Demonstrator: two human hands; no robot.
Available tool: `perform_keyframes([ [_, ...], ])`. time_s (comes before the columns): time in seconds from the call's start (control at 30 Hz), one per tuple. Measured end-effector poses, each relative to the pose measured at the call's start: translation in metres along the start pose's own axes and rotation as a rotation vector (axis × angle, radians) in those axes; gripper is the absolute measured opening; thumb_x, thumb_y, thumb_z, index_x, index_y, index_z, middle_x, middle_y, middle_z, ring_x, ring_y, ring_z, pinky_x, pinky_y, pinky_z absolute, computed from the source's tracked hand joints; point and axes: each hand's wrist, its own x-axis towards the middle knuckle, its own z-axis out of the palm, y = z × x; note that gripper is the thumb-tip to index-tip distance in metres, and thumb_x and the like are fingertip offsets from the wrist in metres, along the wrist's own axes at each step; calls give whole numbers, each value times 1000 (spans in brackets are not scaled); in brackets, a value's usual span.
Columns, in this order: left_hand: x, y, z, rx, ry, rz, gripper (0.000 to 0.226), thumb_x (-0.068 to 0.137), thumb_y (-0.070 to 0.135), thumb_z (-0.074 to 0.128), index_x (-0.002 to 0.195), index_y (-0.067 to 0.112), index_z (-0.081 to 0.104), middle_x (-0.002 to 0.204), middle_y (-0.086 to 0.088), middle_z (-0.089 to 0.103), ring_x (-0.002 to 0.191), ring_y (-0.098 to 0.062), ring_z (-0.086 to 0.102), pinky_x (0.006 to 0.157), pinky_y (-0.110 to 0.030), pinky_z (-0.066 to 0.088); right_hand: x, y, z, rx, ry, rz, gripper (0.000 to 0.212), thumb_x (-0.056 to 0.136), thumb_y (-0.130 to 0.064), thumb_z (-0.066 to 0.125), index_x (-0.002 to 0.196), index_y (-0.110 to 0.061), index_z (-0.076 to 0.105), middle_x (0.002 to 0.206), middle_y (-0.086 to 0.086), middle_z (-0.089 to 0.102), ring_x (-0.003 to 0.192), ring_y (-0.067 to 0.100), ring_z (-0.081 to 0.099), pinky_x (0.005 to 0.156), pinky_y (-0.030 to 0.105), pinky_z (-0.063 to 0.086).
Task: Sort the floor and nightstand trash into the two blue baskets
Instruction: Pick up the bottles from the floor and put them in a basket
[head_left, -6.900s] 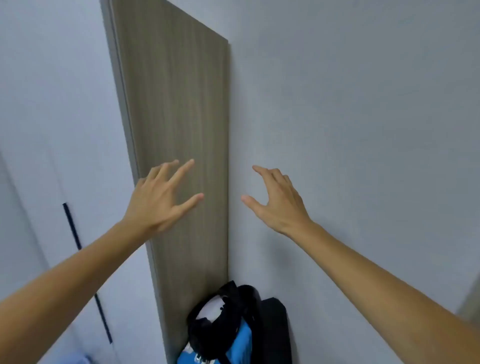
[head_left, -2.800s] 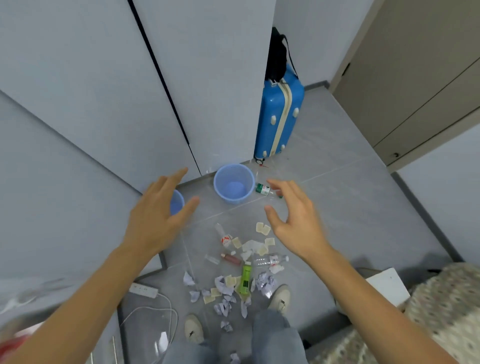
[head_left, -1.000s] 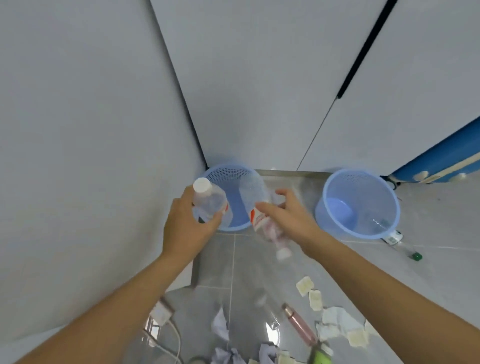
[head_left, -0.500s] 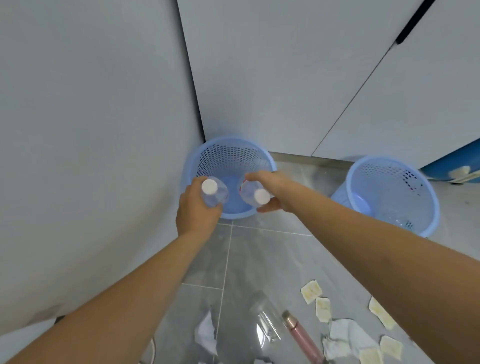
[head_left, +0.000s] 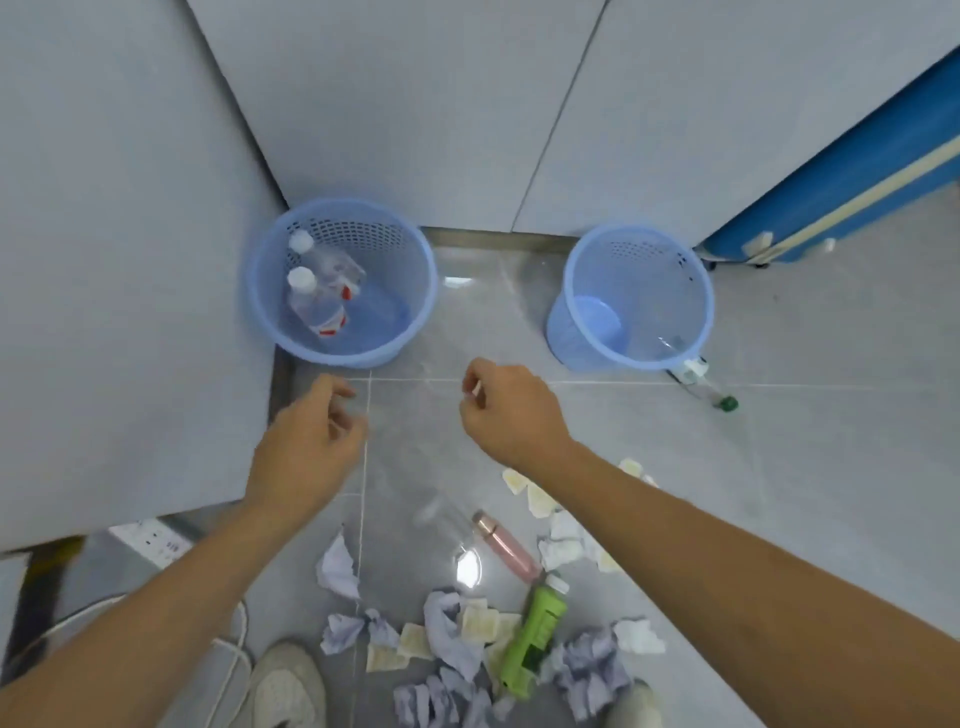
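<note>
Both clear bottles (head_left: 318, 291) now lie inside the left basket (head_left: 340, 283) at upper left of the frame; half a second ago we held one in each hand over its rim. Our left hand (head_left: 306, 449) and right hand (head_left: 511, 415) hang empty at mid-frame, fingers loosely curled, gripping nothing, both apart from the baskets. The right basket (head_left: 631, 299) at upper right looks empty of trash apart from a clear liner or glare we cannot resolve.

Remaining trash lies at lower centre of the frame: a green bottle (head_left: 532, 636), a pink bottle (head_left: 504, 545), crumpled paper (head_left: 452, 631) and small pale pads (head_left: 527, 493). One more small bottle with a green cap (head_left: 706, 384) lies on the floor, just beside the right basket. No nightstand is in view.

We judge the step in hand to be the return reach toward the pile. To do it well:

1. Take bottles first and keep them for the left basket, so the sort stays consistent.
2. Grip each bottle around its body, not its cap.
3. Gather paper in a closed fist so that no scrap drops on the way.
4. Release only once the hand is over the basket opening.
</note>
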Motion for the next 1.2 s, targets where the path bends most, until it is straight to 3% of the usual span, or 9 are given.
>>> perform_keyframes([
  [0.07,-27,29,5,235,-237,113,29,88,36,66,116,30,60,99,7,65,93,-20,63,79,-38,53,-48,38,-19,-228,-12,-137,12,79,-20,56,89,-15,60,82,6,65,73,36,62,55,32,37],
  [0.2,-43,93,55,456,-265,360,40,88,37,67,126,24,60,116,-1,66,105,-27,63,80,-42,55,-82,152,-45,-375,-56,-94,19,69,-11,64,86,-12,55,73,8,55,60,36,57,49,23,8],
  [0.27,-34,126,102,490,-284,417,40,90,37,65,126,22,59,117,-2,65,106,-29,62,82,-44,55,-80,220,-62,-421,-44,-25,19,74,-11,61,92,-11,57,80,8,57,67,36,59,47,25,15],
  [0.37,-20,169,188,486,-286,469,39,89,35,64,124,19,61,112,-5,66,105,-32,62,81,-46,54,-66,314,-82,-440,-17,53,26,84,-17,56,110,-14,58,97,7,61,83,33,63,55,32,43],
  [0.63,26,240,389,564,-365,490,45,94,41,56,135,24,52,122,-3,62,116,-27,56,87,-42,52,24,493,-78,-310,100,120,57,88,-26,65,140,-18,42,132,10,46,112,33,48,70,40,50],
  [0.77,60,237,425,660,-399,457,46,96,43,53,139,27,47,127,-1,59,120,-26,54,95,-41,49,96,524,-62,-212,127,127,75,86,-29,70,150,-23,32,145,13,38,125,37,41,91,47,50],
  [0.9,68,201,417,676,-378,421,46,92,41,56,134,24,51,123,-5,62,118,-30,56,91,-44,51,141,534,-30,-145,63,107,77,87,-35,71,152,-27,31,137,17,48,121,41,49,93,47,48],
  [1.03,41,150,375,796,-433,328,46,93,40,55,134,20,50,123,-10,61,116,-33,56,87,-45,51,105,529,0,-31,122,180,67,83,-43,74,138,-16,48,126,26,54,113,49,57,92,54,52],
  [1.2,-10,99,310,853,-456,265,44,91,35,56,132,19,51,119,-9,61,113,-32,56,79,-41,48,-4,499,18,83,85,190,71,78,-39,81,136,-17,48,125,24,55,111,47,57,89,54,51],
])
